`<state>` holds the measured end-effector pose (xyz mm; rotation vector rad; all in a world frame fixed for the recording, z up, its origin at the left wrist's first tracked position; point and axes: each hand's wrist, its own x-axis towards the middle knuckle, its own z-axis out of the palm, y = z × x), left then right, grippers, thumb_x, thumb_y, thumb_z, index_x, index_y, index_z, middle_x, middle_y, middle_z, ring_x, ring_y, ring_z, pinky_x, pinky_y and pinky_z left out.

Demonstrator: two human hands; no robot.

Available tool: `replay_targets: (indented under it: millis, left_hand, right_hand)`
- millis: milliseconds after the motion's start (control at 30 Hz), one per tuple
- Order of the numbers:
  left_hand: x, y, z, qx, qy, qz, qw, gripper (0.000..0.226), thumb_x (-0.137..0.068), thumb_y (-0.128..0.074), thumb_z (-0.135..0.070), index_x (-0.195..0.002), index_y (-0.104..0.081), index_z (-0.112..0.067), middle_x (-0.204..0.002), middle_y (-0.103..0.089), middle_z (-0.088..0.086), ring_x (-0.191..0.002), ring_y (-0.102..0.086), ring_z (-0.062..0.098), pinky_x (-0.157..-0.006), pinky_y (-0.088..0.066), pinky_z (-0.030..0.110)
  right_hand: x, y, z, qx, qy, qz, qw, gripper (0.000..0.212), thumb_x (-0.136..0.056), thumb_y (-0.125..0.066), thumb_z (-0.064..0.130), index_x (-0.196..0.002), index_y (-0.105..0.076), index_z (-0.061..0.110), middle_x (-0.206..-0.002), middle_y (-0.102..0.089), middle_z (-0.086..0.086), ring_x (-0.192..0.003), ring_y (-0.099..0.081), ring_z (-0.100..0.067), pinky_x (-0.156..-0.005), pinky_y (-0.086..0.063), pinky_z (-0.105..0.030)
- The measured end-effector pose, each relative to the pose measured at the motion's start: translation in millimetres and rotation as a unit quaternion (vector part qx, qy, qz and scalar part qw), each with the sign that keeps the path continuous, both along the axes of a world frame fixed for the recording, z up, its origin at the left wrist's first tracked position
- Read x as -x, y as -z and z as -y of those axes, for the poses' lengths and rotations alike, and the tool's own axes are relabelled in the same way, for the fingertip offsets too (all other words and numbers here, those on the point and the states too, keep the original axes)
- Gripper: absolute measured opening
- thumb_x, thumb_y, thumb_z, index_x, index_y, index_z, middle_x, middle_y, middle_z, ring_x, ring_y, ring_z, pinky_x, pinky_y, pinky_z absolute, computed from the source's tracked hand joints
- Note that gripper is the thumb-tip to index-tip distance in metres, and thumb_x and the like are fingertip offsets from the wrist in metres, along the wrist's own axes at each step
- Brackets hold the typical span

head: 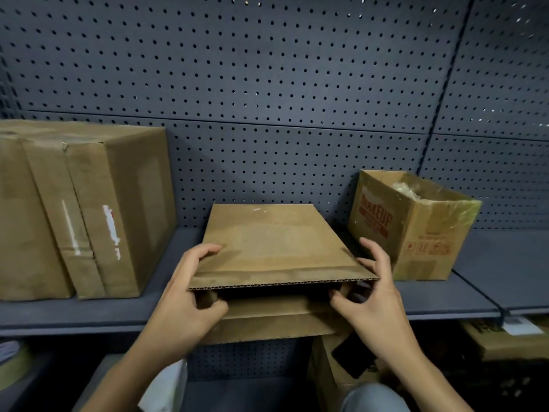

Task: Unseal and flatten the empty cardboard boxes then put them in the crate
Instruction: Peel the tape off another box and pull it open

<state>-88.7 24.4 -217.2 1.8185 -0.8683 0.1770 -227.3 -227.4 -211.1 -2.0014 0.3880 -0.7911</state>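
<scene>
While the small cardboard box (267, 245) was held over the near edge of the shelf (89, 310), between a large taped box (74, 209) at left and an open printed box (416, 227) at right, its open mouth was turned near, that edge running left to right. Its left corner was gripped by the left hand (190, 295) and its right corner by the right hand (371, 292), fingers curled round the top panel. Both were equally close, so a downward press was judged next.

I take the grey shelf (505, 263) as reference. Behind it rises a perforated back panel (267, 84). On it, toward the right, stands an open carton printed MAKEUP (416, 233), crinkled clear plastic (413, 188) inside. Beneath the shelf: a yellowish roll (12, 364) at far left, a white-labelled box (505, 337) at far right.
</scene>
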Motion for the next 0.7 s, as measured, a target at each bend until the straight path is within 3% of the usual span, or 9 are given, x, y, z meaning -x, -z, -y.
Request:
replay_targets:
  millis: [100, 200, 267, 367, 433, 500, 600, 633, 700]
  left_hand:
    - [-11, -2, -13, -0.042, 0.081, -0.007, 0.996, 0.079, -0.082, -0.06, 0.014, -0.136, -0.045, -0.043, -0.149, -0.029, -0.034, -0.138, -0.025, -0.013, -0.101, -0.032, 0.011]
    - [-35, -5, -26, -0.114, 0.129, 0.019, 0.985, 0.07, -0.081, -0.062, -0.013, -0.142, -0.044, -0.044, -0.159, -0.021, -0.025, -0.15, -0.018, 0.009, -0.112, -0.024, 0.014]
    - [-50, -1, -31, -0.154, 0.133, 0.029, 0.979, 0.072, -0.075, -0.055, -0.035, -0.145, -0.04, -0.047, -0.163, -0.016, -0.017, -0.152, -0.012, 0.014, -0.119, -0.02, 0.028]
    - [-65, 8, -33, -0.181, 0.146, 0.062, 0.97, 0.079, -0.073, -0.052, -0.037, -0.15, -0.035, -0.041, -0.166, -0.012, -0.008, -0.153, -0.01, 0.018, -0.121, -0.019, 0.041]
    - [-65, 10, -30, -0.191, 0.138, 0.07, 0.969, 0.076, -0.08, -0.052, -0.036, -0.153, -0.032, -0.038, -0.166, -0.011, -0.007, -0.153, -0.009, 0.02, -0.121, -0.018, 0.048]
    - [-60, 10, -32, -0.168, 0.131, 0.076, 0.974, 0.073, -0.083, -0.049, -0.037, -0.154, -0.03, -0.038, -0.166, -0.012, -0.008, -0.153, -0.008, 0.018, -0.122, -0.015, 0.043]
    - [-53, -8, -23, -0.157, 0.155, 0.043, 0.974, 0.066, -0.086, -0.039, -0.031, -0.15, -0.032, -0.047, -0.164, -0.016, -0.01, -0.152, -0.007, 0.036, -0.119, -0.009, 0.064]
    - [-60, -14, -14, -0.176, 0.159, 0.047, 0.97, 0.062, -0.088, -0.037, -0.051, -0.15, -0.035, -0.045, -0.164, -0.016, -0.009, -0.15, -0.007, 0.042, -0.118, -0.004, 0.065]
    - [-60, -29, -11, -0.192, 0.116, 0.02, 0.974, 0.13, -0.043, -0.04, -0.104, -0.148, -0.045, -0.027, -0.158, -0.033, -0.009, -0.148, -0.018, 0.032, -0.121, -0.013, 0.039]
  right_hand:
    - [10, 2, 11, 0.026, -0.042, -0.021, 0.999, 0.071, -0.08, -0.073, 0.011, -0.125, -0.048, 0.059, -0.124, -0.055, 0.032, -0.119, -0.052, 0.004, -0.1, -0.045, -0.027]
    - [21, 0, 21, 0.026, -0.066, -0.044, 0.996, 0.073, -0.085, -0.062, 0.0, -0.124, -0.052, 0.062, -0.124, -0.056, 0.037, -0.117, -0.059, -0.005, -0.09, -0.047, -0.021]
    - [25, -1, 26, 0.019, -0.082, -0.055, 0.995, 0.074, -0.09, -0.056, -0.004, -0.128, -0.052, 0.06, -0.128, -0.056, 0.036, -0.115, -0.059, -0.035, -0.085, -0.054, -0.035]
    - [29, 0, 33, 0.009, -0.104, -0.053, 0.993, 0.073, -0.094, -0.053, -0.005, -0.131, -0.051, 0.057, -0.133, -0.056, 0.032, -0.121, -0.052, -0.046, -0.096, -0.047, -0.062]
    - [30, -1, 35, -0.003, -0.134, -0.043, 0.99, 0.062, -0.096, -0.055, 0.005, -0.135, -0.05, 0.053, -0.139, -0.054, 0.026, -0.13, -0.052, -0.027, -0.103, -0.045, -0.057]
    - [29, -4, 37, -0.013, -0.161, -0.03, 0.986, 0.051, -0.093, -0.051, 0.021, -0.137, -0.053, 0.046, -0.144, -0.051, 0.019, -0.136, -0.045, -0.007, -0.111, -0.037, -0.045]
    - [22, -12, 41, -0.053, -0.138, 0.017, 0.989, 0.044, -0.09, -0.048, 0.058, -0.125, -0.067, 0.039, -0.139, -0.057, 0.014, -0.134, -0.046, -0.003, -0.114, -0.033, -0.039]
    - [17, -15, 44, -0.066, -0.124, 0.026, 0.99, 0.053, -0.084, -0.05, 0.072, -0.122, -0.069, 0.039, -0.135, -0.061, 0.013, -0.131, -0.05, -0.003, -0.114, -0.034, -0.04]
    - [4, -22, 48, -0.065, -0.09, 0.029, 0.993, 0.047, -0.083, -0.058, 0.069, -0.118, -0.07, 0.041, -0.129, -0.066, 0.013, -0.128, -0.054, -0.006, -0.113, -0.037, -0.045]
